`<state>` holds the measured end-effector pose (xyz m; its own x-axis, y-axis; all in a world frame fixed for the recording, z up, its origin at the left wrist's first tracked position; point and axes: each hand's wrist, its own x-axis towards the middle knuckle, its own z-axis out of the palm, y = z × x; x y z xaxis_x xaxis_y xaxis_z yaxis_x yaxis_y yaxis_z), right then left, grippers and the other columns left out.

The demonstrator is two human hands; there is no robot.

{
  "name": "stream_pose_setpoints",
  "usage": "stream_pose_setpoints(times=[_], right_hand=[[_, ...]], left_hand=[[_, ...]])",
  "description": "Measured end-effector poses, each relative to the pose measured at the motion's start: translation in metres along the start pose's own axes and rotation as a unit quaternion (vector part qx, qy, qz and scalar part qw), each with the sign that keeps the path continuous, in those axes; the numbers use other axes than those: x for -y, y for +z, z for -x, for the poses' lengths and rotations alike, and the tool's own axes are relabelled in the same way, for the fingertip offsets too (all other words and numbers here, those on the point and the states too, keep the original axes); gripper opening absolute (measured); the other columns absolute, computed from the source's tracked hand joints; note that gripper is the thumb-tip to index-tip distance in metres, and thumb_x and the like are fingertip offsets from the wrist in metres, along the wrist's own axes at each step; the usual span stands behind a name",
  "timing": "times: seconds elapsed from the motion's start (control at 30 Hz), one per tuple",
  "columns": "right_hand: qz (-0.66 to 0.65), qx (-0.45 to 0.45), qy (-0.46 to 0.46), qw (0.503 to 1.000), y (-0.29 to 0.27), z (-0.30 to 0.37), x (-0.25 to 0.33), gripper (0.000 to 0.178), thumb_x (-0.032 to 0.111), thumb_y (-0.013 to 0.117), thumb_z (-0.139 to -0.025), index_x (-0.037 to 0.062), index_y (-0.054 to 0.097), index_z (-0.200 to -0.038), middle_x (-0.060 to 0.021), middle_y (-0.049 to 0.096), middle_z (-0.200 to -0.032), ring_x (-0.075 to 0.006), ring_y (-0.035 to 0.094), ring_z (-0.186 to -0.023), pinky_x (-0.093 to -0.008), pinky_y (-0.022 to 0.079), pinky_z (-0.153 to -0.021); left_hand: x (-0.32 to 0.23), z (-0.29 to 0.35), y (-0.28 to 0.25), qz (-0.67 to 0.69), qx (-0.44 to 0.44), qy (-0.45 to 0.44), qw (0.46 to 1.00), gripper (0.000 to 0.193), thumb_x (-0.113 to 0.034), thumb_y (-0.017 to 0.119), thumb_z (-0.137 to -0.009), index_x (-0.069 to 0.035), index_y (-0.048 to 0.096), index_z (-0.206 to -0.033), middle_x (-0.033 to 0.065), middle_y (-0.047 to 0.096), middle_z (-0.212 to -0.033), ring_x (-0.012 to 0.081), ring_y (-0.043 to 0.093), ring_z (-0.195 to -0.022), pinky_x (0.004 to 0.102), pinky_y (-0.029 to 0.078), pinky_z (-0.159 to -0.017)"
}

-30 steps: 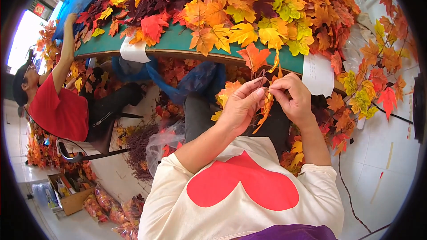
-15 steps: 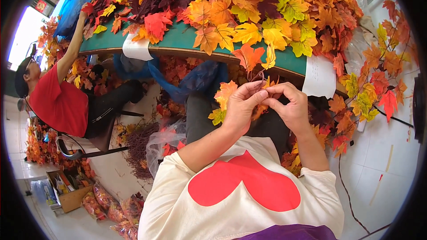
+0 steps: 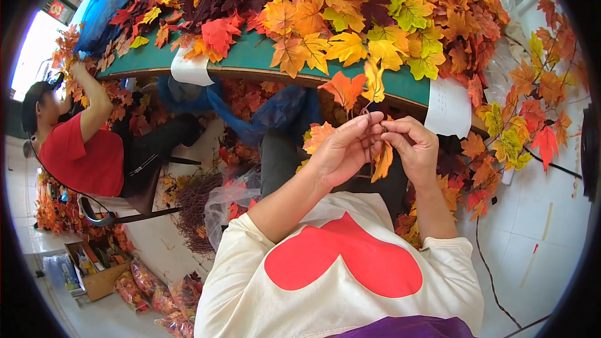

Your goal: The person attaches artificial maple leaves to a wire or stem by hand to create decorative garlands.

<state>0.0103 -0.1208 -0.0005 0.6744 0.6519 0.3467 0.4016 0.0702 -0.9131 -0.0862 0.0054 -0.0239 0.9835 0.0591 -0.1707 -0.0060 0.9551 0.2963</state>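
Above my lap, my left hand (image 3: pixel 343 150) is closed round the thin brown stem of an artificial leaf spray. An orange leaf (image 3: pixel 344 89) and a yellow leaf (image 3: pixel 374 81) stick up from it, towards the table edge. Another pale orange leaf (image 3: pixel 317 137) shows partly behind the left hand. Close beside, my right hand (image 3: pixel 414 149) pinches the stem end of a yellow-orange artificial leaf (image 3: pixel 381 164), which hangs between both hands. The fingers hide where the stems meet.
Piled maple leaves (image 3: pixel 350 19) cover the green table (image 3: pixel 244 56); paper sheets (image 3: pixel 448 107) hang over its edge. A leafy garland (image 3: pixel 532 109) hangs at right. On the left sits a co-worker in red (image 3: pixel 84 156). Bagged leaves (image 3: pixel 147 278) and a cardboard box (image 3: pixel 106 278) lie on the floor.
My hands have drawn slightly apart, the left fingers have loosened, and the yellow-orange leaf now hangs lower. The upright leaves tilted left. The co-worker's arm has drawn back from the table.
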Motion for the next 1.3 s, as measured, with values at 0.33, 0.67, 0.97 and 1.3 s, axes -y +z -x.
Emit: stream_pose_setpoints(times=[0.33, 0.67, 0.97, 1.3], right_hand=[[0.077, 0.04, -0.027, 0.996, -0.014, 0.001, 0.016, 0.018, 0.001, 0.067, -0.071, 0.001, 0.065, -0.089, -0.0068, 0.062, -0.077, -0.0138, 0.057, -0.067, -0.0229, 0.045, -0.061], [0.168, 0.018, -0.067, 0.983, 0.001, 0.008, 0.026, 0.016, 0.004, 0.073, -0.064, 0.0033, 0.064, -0.077, -0.0061, 0.062, -0.07, -0.0176, 0.056, -0.06, -0.0255, 0.044, -0.055], [0.217, -0.012, -0.149, 0.965, 0.005, 0.011, 0.026, 0.016, -0.001, 0.071, -0.063, 0.0034, 0.06, -0.074, -0.0058, 0.062, -0.068, -0.0176, 0.055, -0.057, -0.0258, 0.043, -0.051], [0.242, -0.033, -0.203, 0.948, 0.008, 0.014, 0.023, 0.018, -0.003, 0.071, -0.063, 0.004, 0.059, -0.075, -0.0057, 0.06, -0.066, -0.0175, 0.054, -0.056, -0.0254, 0.043, -0.05]], left_hand=[[-0.001, -0.008, -0.008, -0.061, 0.072, -0.004, 0.996, 0.011, -0.015, 0.062, -0.081, -0.009, 0.059, -0.09, 0.0013, 0.058, -0.092, 0.0133, 0.056, -0.083, 0.0317, 0.045, -0.083], [0.022, -0.004, 0.0, -0.017, -0.086, 0.063, 0.994, 0.013, -0.023, 0.059, -0.084, -0.011, 0.053, -0.087, -0.0025, 0.053, -0.077, 0.0076, 0.051, -0.07, 0.0232, 0.044, -0.067], [0.03, 0.001, 0.004, -0.042, -0.095, 0.131, 0.986, 0.014, -0.019, 0.06, -0.084, -0.007, 0.055, -0.087, -0.0005, 0.055, -0.077, 0.0078, 0.051, -0.07, 0.0221, 0.043, -0.066], [0.035, 0.001, 0.007, -0.061, -0.102, 0.171, 0.978, 0.015, -0.019, 0.061, -0.083, -0.006, 0.055, -0.086, 0.0005, 0.055, -0.077, 0.0075, 0.052, -0.068, 0.0209, 0.043, -0.062]])
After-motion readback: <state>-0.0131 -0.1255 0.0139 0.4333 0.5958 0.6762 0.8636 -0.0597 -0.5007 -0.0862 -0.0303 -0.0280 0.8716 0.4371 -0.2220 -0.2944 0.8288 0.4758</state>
